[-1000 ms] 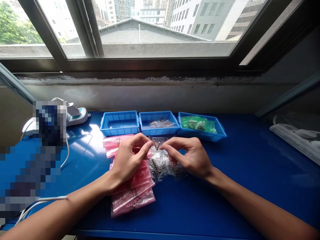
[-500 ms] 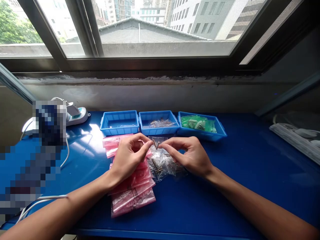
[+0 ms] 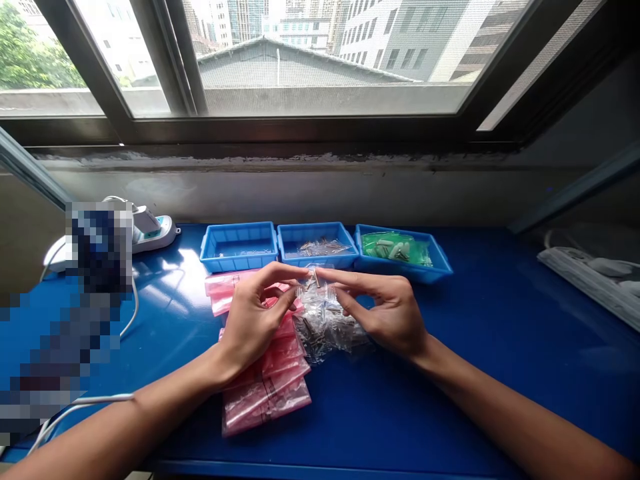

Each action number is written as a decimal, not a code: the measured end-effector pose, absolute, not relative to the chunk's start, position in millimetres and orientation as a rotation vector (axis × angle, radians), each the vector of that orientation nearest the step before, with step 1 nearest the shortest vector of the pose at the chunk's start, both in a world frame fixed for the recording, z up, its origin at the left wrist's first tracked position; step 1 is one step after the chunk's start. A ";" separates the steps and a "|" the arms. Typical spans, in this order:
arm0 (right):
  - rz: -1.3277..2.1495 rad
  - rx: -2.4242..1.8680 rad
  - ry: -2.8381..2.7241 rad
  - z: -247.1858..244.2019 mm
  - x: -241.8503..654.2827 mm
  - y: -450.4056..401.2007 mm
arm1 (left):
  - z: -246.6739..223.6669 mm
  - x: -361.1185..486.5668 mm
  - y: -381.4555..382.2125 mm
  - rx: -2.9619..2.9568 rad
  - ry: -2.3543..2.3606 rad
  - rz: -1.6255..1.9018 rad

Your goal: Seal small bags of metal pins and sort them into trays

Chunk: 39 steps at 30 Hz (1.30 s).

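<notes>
A clear plastic bag [image 3: 320,320] holding several thin metal pins lies crumpled on the blue tabletop, with its upper edge standing up between my hands. My left hand [image 3: 255,317] and my right hand [image 3: 383,310] face each other, and the thumb and fingertips of each pinch that upper edge. Below my left hand lies a stack of pink plastic bags [image 3: 265,393], partly hidden by my palm and wrist. Part of the clear bag lies over the pink stack's right side.
Three blue trays stand in a row beyond my hands: one nearly bare [image 3: 239,248], one with metal pins [image 3: 317,248], one with a green bag [image 3: 403,255]. A blurred object [image 3: 100,250], white cables and a power strip [image 3: 585,277] sit at the sides.
My fingers have spread and risen along the clear bag's top edge, and the bag now stands taller between my hands. The trays and pink bags stay in place.
</notes>
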State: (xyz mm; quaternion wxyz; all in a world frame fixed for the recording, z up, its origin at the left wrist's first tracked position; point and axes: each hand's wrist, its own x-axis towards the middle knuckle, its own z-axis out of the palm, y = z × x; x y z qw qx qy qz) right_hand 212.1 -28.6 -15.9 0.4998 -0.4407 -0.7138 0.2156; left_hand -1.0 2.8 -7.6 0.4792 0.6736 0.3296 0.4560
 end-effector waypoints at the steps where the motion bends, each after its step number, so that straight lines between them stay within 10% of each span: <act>1: 0.515 -1.065 -1.729 -16.0 212.2 -28.5 | -7.6 -1.0 2.8 1.650 0.805 1.113; 15: 1.208 -1.060 -1.553 -5.5 211.5 -26.0 | 2.1 0.1 2.0 1.661 0.907 0.886; 28: 1.177 -1.123 -1.016 -12.2 223.5 -7.0 | -0.7 -0.4 3.2 1.582 0.865 0.902; 39: 0.312 -1.497 -2.103 -4.7 245.8 -11.1 | 0.6 0.1 3.0 1.646 0.889 0.862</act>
